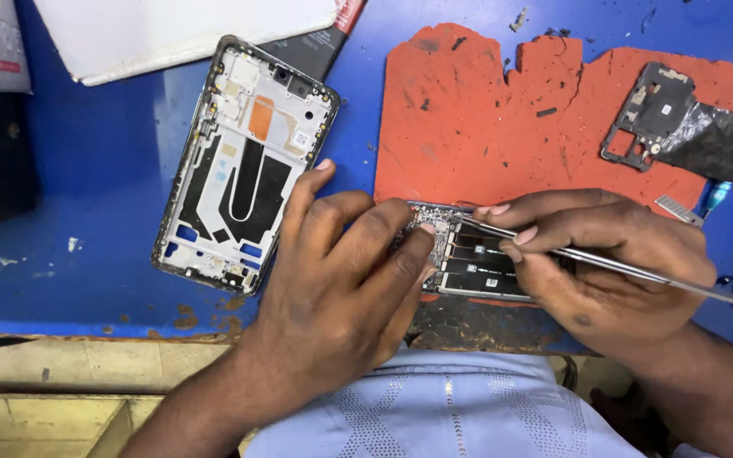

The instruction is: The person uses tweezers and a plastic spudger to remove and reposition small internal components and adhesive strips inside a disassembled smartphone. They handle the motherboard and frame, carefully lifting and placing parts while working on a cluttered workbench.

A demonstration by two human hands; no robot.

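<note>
A small dark circuit board (468, 259) (lower centre) is pinched by the left hand (341, 263); thin silver metal tweezers (621, 267) are gripped by the right hand (595, 263).

blue bench (112, 170) | orange mat (468, 127) | open phone frame (243, 165) | white sheet (180, 34)
</note>
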